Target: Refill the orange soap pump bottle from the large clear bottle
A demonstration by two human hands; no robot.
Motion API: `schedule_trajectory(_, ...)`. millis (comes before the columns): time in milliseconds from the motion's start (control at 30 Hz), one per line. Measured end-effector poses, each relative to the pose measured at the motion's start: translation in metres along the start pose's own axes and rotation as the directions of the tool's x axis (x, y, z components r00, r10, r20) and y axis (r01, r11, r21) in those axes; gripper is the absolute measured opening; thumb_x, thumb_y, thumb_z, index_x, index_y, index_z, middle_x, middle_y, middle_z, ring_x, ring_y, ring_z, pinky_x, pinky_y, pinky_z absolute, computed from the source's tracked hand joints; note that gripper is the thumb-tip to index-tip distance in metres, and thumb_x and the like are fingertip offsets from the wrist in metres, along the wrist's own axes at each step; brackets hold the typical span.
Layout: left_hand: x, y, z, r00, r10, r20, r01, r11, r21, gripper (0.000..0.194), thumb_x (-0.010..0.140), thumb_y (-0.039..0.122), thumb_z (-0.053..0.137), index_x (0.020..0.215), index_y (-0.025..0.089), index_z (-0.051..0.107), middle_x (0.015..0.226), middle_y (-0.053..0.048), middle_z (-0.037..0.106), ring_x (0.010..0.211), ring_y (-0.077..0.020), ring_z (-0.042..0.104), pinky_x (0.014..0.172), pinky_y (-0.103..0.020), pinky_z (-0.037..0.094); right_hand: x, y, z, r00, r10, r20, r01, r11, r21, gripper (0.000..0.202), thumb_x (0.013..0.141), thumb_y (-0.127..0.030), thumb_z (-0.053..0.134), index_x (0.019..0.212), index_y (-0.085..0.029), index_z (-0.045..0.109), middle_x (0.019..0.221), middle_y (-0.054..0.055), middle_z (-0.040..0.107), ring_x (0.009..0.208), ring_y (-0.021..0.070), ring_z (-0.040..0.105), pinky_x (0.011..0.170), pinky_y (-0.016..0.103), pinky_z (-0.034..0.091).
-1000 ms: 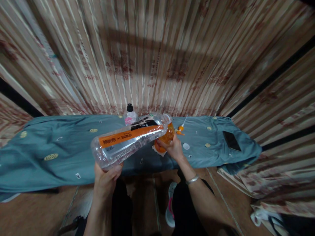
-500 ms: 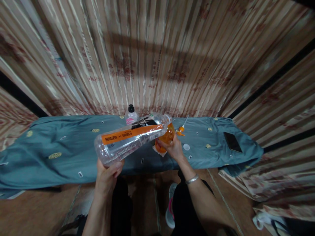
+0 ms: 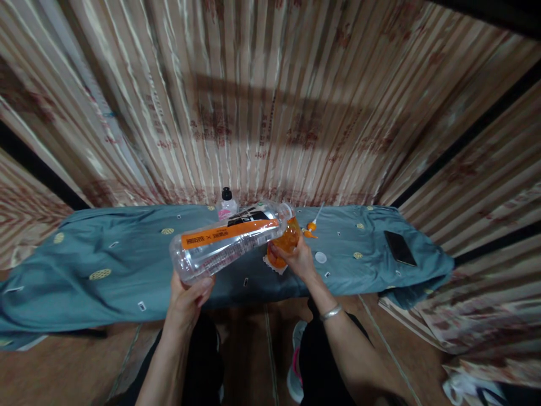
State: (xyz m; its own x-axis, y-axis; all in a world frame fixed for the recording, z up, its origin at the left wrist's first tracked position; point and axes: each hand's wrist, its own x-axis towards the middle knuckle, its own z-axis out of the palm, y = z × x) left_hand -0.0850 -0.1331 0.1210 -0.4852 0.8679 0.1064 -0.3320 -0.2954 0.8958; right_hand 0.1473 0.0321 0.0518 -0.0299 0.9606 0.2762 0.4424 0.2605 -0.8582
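My left hand (image 3: 190, 296) is wrapped round the lower end of a large clear plastic bottle (image 3: 224, 239) with an orange and black label. The bottle is tilted nearly flat, its neck pointing right at the mouth of an orange see-through bottle (image 3: 289, 239). Whether liquid runs between them I cannot tell. My right hand (image 3: 298, 256) grips the orange bottle, which stands on a pale scalloped coaster (image 3: 275, 267). Right of it lie an orange spray or pump head (image 3: 311, 227) with a white tube and a round white cap (image 3: 320, 257).
A small clear bottle with a black top (image 3: 227, 203) stands behind the tilted bottle. A dark phone (image 3: 399, 248) lies to the right on the teal cloth (image 3: 139, 265) covering the narrow table. Patterned curtains (image 3: 253, 101) hang behind and at both sides.
The view has shifted slightly, so the table sits a little lower. Both hands keep their grips, and the large bottle stays tilted toward the orange one.
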Motion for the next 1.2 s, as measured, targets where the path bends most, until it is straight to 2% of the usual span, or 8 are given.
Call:
schedule_trajectory(100,0.002,0.001,-0.003,1.000,-0.014,0.009,0.013,1.000,0.028,0.064,0.066,0.040,0.098,0.117,0.022,0.064,0.063,0.006,0.058,0.046,-0.0064,0.031,0.043,-0.019,0.015,0.000,-0.001,0.000,1.000,-0.009,0.004,0.008,1.000,0.010,0.064,0.072,-0.049,0.095,0.125,-0.026,0.067,0.109,0.008,0.088,0.103,0.0363,0.086,0.085,0.045,0.068)
schedule_trajectory(233,0.004,0.000,-0.007,0.999,-0.027,0.031,0.025,0.997,0.078,0.050,0.066,0.042,0.098,0.098,0.021,0.064,0.057,0.008,0.050,0.045,-0.0051,0.027,0.045,-0.020,0.014,-0.001,-0.001,-0.002,1.000,-0.019,0.008,0.019,1.000,0.004,0.062,0.072,-0.048,0.095,0.123,-0.026,0.067,0.109,0.008,0.088,0.104,0.0361,0.086,0.086,0.044,0.068)
schedule_trajectory(300,0.004,-0.001,-0.009,0.999,-0.035,0.037,0.031,0.995,0.100,0.048,0.067,0.042,0.097,0.094,0.020,0.065,0.056,0.009,0.047,0.045,-0.0049,0.026,0.045,-0.020,0.014,-0.001,-0.001,-0.002,1.000,-0.015,0.015,0.015,1.000,-0.001,0.062,0.073,-0.049,0.095,0.124,-0.027,0.067,0.109,0.008,0.088,0.105,0.0361,0.085,0.086,0.045,0.068)
schedule_trajectory(500,0.010,-0.006,-0.017,0.997,-0.060,0.057,0.051,0.988,0.147,0.048,0.068,0.048,0.096,0.097,0.018,0.070,0.055,0.007,0.047,0.045,-0.0060,0.027,0.044,-0.020,0.016,-0.001,0.000,-0.003,0.999,-0.002,0.032,0.002,1.000,0.004,0.064,0.073,-0.048,0.095,0.125,-0.026,0.066,0.113,0.010,0.087,0.107,0.0371,0.085,0.090,0.047,0.067)
schedule_trajectory(633,0.016,-0.011,-0.024,0.995,-0.058,0.085,0.043,0.984,0.171,0.053,0.064,0.053,0.098,0.093,0.020,0.069,0.052,0.007,0.047,0.041,-0.0076,0.030,0.040,-0.021,0.017,-0.001,0.000,-0.004,1.000,-0.005,0.019,0.005,1.000,-0.018,0.064,0.072,-0.047,0.097,0.125,-0.025,0.067,0.110,0.010,0.087,0.106,0.0380,0.085,0.087,0.046,0.068)
schedule_trajectory(767,0.013,-0.014,-0.025,0.995,-0.039,0.093,0.021,0.983,0.184,0.049,0.068,0.056,0.096,0.089,0.020,0.069,0.051,0.007,0.046,0.041,-0.0076,0.030,0.040,-0.020,0.018,-0.001,0.000,-0.004,1.000,0.007,0.010,-0.006,0.999,-0.047,0.067,0.072,-0.049,0.097,0.126,-0.025,0.068,0.111,0.010,0.088,0.106,0.0383,0.085,0.084,0.045,0.067)
schedule_trajectory(967,0.007,-0.021,-0.023,0.990,-0.043,0.137,0.015,0.980,0.200,0.050,0.076,0.059,0.093,0.066,0.019,0.064,0.049,0.005,0.044,0.041,-0.0068,0.031,0.042,-0.022,0.019,-0.003,-0.004,-0.006,1.000,-0.002,-0.018,0.000,0.992,-0.127,0.069,0.072,-0.050,0.097,0.129,-0.024,0.068,0.115,0.012,0.087,0.106,0.0381,0.085,0.085,0.043,0.067)
schedule_trajectory(1200,0.004,-0.027,-0.022,0.989,-0.034,0.146,0.008,0.985,0.170,0.046,0.078,0.059,0.092,0.073,0.019,0.069,0.049,0.007,0.044,0.040,-0.0072,0.031,0.042,-0.021,0.019,-0.006,-0.007,-0.008,0.999,0.022,-0.037,-0.028,0.986,-0.163,0.064,0.076,-0.048,0.096,0.127,-0.022,0.067,0.113,0.014,0.087,0.108,0.0400,0.085,0.086,0.044,0.067)
